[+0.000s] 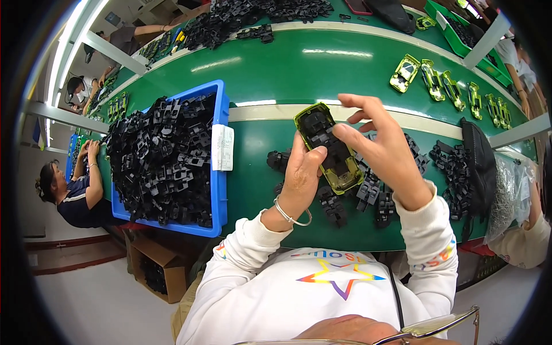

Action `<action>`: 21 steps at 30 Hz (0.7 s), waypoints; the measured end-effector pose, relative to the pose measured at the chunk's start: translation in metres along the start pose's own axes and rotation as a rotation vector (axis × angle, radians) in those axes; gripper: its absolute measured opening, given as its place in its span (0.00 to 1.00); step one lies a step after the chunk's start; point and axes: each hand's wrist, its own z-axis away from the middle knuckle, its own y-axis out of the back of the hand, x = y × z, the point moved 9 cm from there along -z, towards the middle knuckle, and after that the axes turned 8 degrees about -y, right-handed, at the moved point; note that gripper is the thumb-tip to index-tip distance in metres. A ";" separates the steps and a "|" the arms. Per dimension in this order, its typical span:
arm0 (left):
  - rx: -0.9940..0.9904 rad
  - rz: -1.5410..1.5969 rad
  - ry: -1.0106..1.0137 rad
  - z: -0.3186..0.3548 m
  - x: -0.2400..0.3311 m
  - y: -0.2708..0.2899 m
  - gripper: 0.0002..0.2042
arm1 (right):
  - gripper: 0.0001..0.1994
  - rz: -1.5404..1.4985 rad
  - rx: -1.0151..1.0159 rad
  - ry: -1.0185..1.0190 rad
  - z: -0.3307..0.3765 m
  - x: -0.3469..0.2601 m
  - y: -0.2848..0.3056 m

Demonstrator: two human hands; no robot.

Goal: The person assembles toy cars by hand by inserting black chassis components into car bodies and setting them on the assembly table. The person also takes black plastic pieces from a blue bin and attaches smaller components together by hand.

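My left hand (301,172) grips a yellow-green toy car body shell (347,183), its thumb over one long edge. The shell is tilted, with its hollow underside up. A black plastic interior piece (318,122) sits inside it; whether it is fully seated I cannot tell. Over the shell's right side is my right hand (379,146), its fingers spread and its thumb tip at the black piece. On the green table (259,146), loose black interior pieces (368,192) lie beneath and around my hands.
A blue bin (219,198) heaped with black pieces (164,161) stands at left. Yellow-green car shells (432,80) line the far right. More black parts (230,23) are piled at the back. A black bag (478,167) lies at right. Other people (80,178) work nearby.
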 end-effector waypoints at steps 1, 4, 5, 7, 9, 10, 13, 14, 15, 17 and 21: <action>-0.009 0.003 0.004 0.001 -0.001 -0.003 0.24 | 0.20 -0.094 -0.051 -0.111 -0.007 0.013 -0.005; -0.057 -0.090 -0.036 0.001 0.001 -0.006 0.24 | 0.17 -0.321 -0.346 -0.388 -0.012 0.028 -0.031; -0.072 -0.115 -0.018 0.001 -0.002 -0.005 0.26 | 0.17 -0.322 -0.339 -0.391 -0.013 0.030 -0.031; -0.080 -0.141 -0.003 0.002 -0.007 -0.003 0.28 | 0.15 -0.378 -0.397 -0.501 -0.010 0.042 -0.039; -0.103 -0.269 0.018 0.003 -0.013 -0.002 0.29 | 0.15 -0.396 -0.380 -0.525 -0.009 0.048 -0.039; -0.106 -0.268 0.022 0.003 -0.015 -0.001 0.29 | 0.14 -0.413 -0.362 -0.547 -0.009 0.052 -0.038; -0.132 -0.390 0.044 0.001 -0.014 -0.002 0.30 | 0.14 -0.447 -0.341 -0.581 -0.007 0.064 -0.040; -0.159 -0.400 0.037 0.000 -0.010 -0.007 0.31 | 0.14 -0.448 -0.337 -0.585 -0.006 0.063 -0.038; -0.182 -0.410 0.028 -0.001 -0.006 -0.013 0.31 | 0.13 -0.522 -0.330 -0.574 -0.005 0.058 -0.035; -0.149 -0.401 0.014 -0.004 -0.006 -0.016 0.29 | 0.13 -0.597 -0.326 -0.564 -0.003 0.054 -0.032; -0.136 -0.429 -0.015 -0.005 -0.008 -0.018 0.27 | 0.11 -0.670 -0.304 -0.612 0.000 0.060 -0.034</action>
